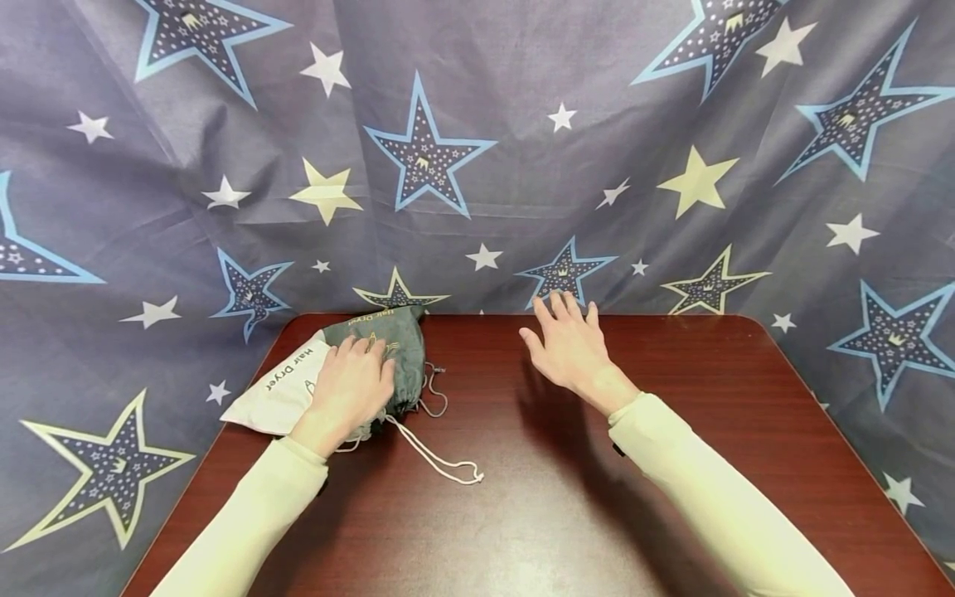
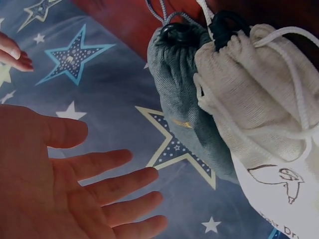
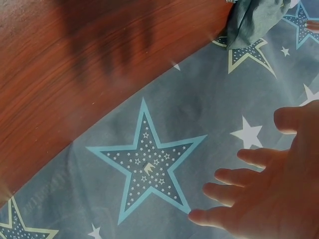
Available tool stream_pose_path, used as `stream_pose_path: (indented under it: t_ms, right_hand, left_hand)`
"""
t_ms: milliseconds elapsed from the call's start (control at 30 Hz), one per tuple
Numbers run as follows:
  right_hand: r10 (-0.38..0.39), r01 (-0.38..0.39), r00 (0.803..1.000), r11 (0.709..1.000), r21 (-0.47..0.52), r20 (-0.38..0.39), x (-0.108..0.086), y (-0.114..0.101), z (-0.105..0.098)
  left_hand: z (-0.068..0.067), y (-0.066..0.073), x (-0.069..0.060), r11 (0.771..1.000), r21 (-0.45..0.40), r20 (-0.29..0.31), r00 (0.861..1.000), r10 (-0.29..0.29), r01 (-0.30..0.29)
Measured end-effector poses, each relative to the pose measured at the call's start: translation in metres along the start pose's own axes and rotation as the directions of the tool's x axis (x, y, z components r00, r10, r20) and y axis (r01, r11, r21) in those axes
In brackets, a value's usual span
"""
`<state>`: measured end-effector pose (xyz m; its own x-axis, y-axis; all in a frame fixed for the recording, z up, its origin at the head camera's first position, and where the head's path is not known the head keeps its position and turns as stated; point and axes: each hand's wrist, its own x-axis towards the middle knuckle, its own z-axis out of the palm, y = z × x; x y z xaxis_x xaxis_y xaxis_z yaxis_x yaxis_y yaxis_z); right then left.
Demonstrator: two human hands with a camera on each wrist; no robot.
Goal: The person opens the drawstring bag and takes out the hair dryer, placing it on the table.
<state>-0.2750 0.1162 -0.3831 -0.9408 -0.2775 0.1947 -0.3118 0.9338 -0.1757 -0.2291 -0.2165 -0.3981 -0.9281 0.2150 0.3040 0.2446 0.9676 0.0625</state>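
Two drawstring bags lie side by side at the table's back left, both printed "Hair Dryer": a white one [image 1: 279,394] and a dark grey one [image 1: 409,352]. In the head view my left hand [image 1: 346,394] is over them and hides part of both. The left wrist view shows that hand [image 2: 94,184] with fingers straight and spread, apart from the white bag [image 2: 234,94] and the grey bag [image 2: 174,79]. Over the table's back edge, right of the bags, hovers my right hand [image 1: 570,352], fingers spread, holding nothing; its palm [image 3: 269,189] faces the right wrist view's camera.
A dark red-brown table [image 1: 515,514] fills the lower view. Behind it and at both sides hangs a grey-blue star-patterned cloth [image 1: 515,91]. The white bag's drawstring [image 1: 476,477] trails across the tabletop toward the middle.
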Motion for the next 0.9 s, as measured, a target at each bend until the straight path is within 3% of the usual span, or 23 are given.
stream_pose_path:
  t_ms: [333, 900]
  right_hand:
    - [-0.022, 0.022, 1.000, 1.000, 0.001, -0.006, -0.003, -0.005, 0.007]
    - [-0.037, 0.037, 0.999, 0.999, -0.016, -0.005, -0.005, -0.011, 0.012]
  left_hand:
    - [0.013, 0.003, -0.009, 1.000, -0.002, 0.006, 1.000, 0.023, -0.023]
    - [0.025, 0.009, -0.012, 1.000, -0.020, 0.047, 0.999, 0.010, -0.010]
